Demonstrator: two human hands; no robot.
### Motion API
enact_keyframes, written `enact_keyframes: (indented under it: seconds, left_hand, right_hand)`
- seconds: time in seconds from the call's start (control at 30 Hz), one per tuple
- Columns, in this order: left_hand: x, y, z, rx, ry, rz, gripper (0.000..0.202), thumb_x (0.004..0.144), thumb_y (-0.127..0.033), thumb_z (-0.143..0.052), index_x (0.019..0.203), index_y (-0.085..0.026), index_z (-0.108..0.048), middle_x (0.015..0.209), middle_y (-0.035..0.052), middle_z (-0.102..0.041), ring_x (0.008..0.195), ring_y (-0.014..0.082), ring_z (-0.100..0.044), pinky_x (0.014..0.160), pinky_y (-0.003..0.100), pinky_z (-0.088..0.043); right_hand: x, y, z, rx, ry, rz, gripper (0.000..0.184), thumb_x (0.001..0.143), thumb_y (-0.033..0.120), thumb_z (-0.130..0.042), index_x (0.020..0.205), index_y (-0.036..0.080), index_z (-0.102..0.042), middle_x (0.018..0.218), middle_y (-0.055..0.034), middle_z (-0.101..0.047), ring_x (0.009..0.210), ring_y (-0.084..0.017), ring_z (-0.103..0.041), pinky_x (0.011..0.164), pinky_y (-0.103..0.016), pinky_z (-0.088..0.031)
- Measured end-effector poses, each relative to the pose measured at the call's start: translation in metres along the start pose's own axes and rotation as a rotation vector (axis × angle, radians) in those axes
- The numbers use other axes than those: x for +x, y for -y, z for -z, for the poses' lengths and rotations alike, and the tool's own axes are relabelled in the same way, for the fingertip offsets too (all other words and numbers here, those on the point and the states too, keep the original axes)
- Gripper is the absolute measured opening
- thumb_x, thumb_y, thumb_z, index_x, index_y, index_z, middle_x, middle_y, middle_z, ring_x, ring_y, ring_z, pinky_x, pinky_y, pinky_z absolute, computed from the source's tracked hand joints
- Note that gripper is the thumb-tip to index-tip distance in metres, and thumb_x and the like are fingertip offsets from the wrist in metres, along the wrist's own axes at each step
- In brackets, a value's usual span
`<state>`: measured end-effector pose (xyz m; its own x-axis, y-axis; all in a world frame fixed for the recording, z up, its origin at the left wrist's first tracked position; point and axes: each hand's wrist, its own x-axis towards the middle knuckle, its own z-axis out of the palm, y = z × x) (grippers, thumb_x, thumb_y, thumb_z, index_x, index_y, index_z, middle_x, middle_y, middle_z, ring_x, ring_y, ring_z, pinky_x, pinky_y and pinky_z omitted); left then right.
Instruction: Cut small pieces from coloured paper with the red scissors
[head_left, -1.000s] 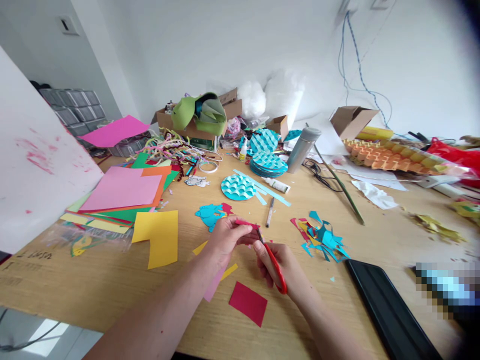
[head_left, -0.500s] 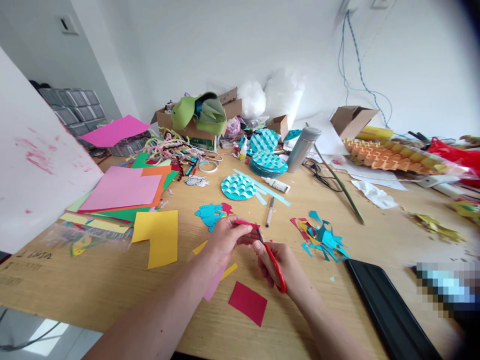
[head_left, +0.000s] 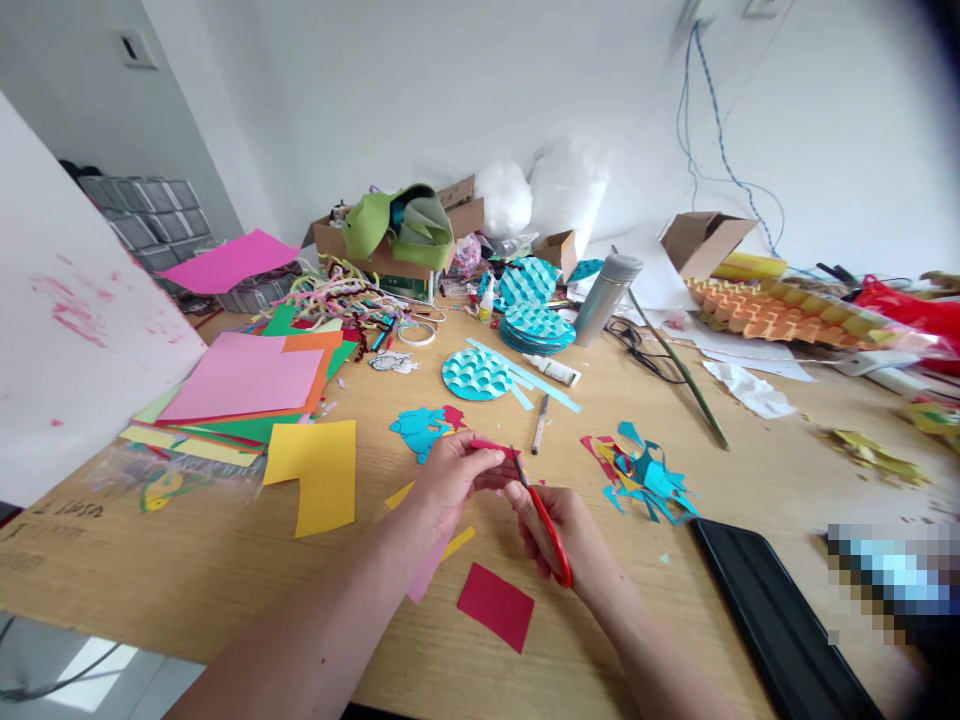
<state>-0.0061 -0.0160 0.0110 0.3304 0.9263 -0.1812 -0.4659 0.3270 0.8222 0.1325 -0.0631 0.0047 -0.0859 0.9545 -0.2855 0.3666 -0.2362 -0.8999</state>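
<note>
My left hand (head_left: 450, 478) pinches a small red paper piece (head_left: 491, 447) just above the wooden table (head_left: 187, 560). My right hand (head_left: 564, 530) grips red-handled scissors (head_left: 546, 520), fingers through the loops, with the blades meeting the red piece's right end. A red paper square (head_left: 496, 604) lies on the table below my hands. A teal paper fish (head_left: 417, 430) lies just beyond my left hand.
Yellow paper (head_left: 313, 472) and a stack of coloured sheets (head_left: 244, 385) lie at the left. Teal and red scraps (head_left: 641, 472) sit to the right, a black tray (head_left: 776, 620) at the near right. Teal wave discs (head_left: 475, 373), a pen (head_left: 540, 423), a glue tube (head_left: 551, 369) and a metal bottle (head_left: 606, 297) stand farther back.
</note>
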Motion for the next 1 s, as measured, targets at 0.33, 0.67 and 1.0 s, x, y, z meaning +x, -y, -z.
enact_keyframes:
  seconds: [0.33, 0.67, 1.0]
  left_hand:
    - [0.0019, -0.0006, 0.0003, 0.006, -0.064, 0.013, 0.016, 0.061, -0.021, -0.071, 0.069, -0.013, -0.060, 0.070, 0.0079, -0.071, 0.066, 0.0189, -0.068, 0.067, 0.031, -0.052]
    - [0.0034, -0.0026, 0.0041, 0.077, -0.099, -0.021, 0.019, 0.061, -0.022, -0.073, 0.069, -0.012, -0.059, 0.066, 0.0070, -0.068, 0.063, 0.0172, -0.066, 0.065, 0.030, -0.053]
    - [0.0035, -0.0023, 0.0047, 0.136, -0.155, -0.041, 0.016, 0.060, -0.023, -0.073, 0.067, -0.013, -0.063, 0.062, 0.0013, -0.062, 0.056, 0.0115, -0.058, 0.059, 0.027, -0.050]
  right_hand:
    - [-0.0001, 0.0012, -0.0010, 0.029, 0.002, -0.040, 0.051, 0.076, 0.062, -0.057, 0.051, 0.019, -0.043, 0.036, 0.0037, -0.049, 0.025, -0.008, -0.041, 0.028, -0.018, -0.026]
    - [-0.0011, 0.0011, -0.0014, 0.037, 0.017, -0.078, 0.053, 0.077, 0.062, -0.056, 0.049, 0.020, -0.042, 0.034, 0.0031, -0.048, 0.025, -0.008, -0.042, 0.028, -0.017, -0.026]
    - [0.0010, 0.0034, -0.0001, 0.034, -0.032, -0.028, 0.051, 0.079, 0.062, -0.052, 0.055, 0.017, -0.049, 0.042, 0.0017, -0.052, 0.031, -0.010, -0.048, 0.033, -0.019, -0.031]
